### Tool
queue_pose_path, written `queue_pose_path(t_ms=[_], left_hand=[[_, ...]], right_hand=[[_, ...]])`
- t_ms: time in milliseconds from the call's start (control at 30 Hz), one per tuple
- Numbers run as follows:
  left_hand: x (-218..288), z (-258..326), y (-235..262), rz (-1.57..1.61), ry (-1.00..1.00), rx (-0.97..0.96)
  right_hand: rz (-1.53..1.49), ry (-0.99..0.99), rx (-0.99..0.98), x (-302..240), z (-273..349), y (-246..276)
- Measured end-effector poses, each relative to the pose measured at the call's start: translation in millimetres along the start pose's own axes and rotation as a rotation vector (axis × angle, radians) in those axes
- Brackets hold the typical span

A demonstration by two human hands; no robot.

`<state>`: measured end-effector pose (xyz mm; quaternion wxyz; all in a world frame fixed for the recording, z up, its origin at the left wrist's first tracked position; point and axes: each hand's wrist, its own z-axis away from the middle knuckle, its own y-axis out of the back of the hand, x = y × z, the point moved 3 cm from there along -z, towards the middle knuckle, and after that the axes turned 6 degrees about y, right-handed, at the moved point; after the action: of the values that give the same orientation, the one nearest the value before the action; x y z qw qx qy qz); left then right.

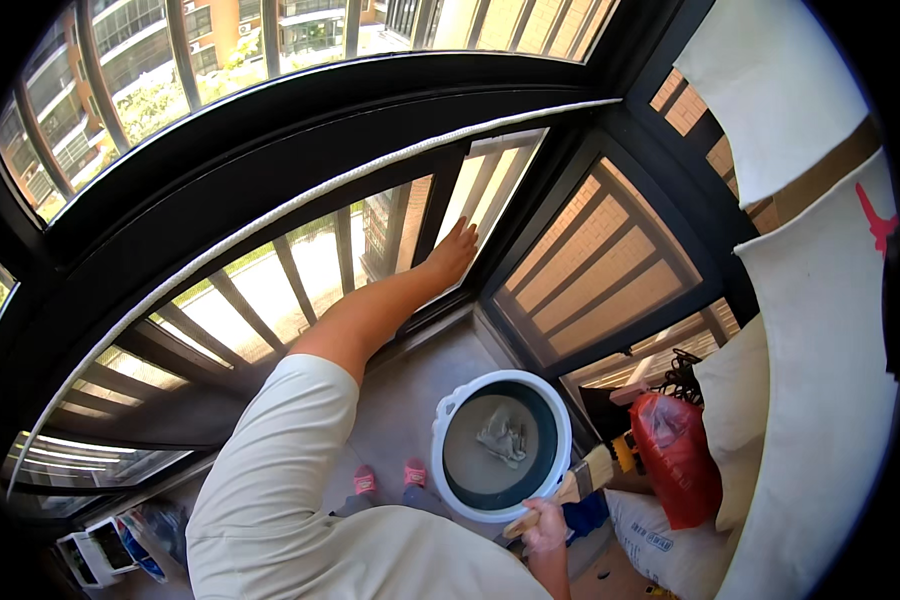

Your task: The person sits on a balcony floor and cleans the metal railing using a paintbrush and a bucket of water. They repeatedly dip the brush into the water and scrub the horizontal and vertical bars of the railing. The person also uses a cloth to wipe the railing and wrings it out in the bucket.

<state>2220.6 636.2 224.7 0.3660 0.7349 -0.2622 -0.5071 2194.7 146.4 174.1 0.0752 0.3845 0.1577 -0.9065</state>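
Note:
My left hand (454,252) reaches far forward at the end of my stretched arm. Its fingers lie extended against the window pane (500,185), beside the dark sash upright (445,190). Low in the view, my right hand (545,527) is closed round the wooden handle of a flat brush (580,480). The pale bristles point up and to the right, close to the rim of a white-rimmed bucket (562,430). Inside the bucket is murky grey water with a crumpled grey cloth (503,436) in it.
A white rope (350,178) runs along the dark window rail. At right are a red plastic bag (675,460), a white printed sack (660,540) and hanging white cloth (820,320). A white crate (95,555) stands lower left. Bars stand outside the windows.

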Motion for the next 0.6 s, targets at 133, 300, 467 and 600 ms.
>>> queue_pose_path(t_ms=[133,300,467,600], left_hand=[[-6.9,-34.3,-29.4,-0.174,0.049,-0.272],[-39.6,3.9,-85.3,-0.164,0.05,-0.12],[-39.0,44.7,-70.8,-0.25,-0.076,-0.087],[-43.2,86.3,-58.3,-0.34,0.008,-0.061]], right_hand=[[0.071,0.017,0.019,-14.6,8.7,0.2],[0.105,-0.181,-0.035,-13.7,-16.2,4.3],[0.263,-0.189,-0.143,-22.4,-37.9,-6.5],[0.391,-0.261,-0.232,-18.8,-47.5,-36.4]])
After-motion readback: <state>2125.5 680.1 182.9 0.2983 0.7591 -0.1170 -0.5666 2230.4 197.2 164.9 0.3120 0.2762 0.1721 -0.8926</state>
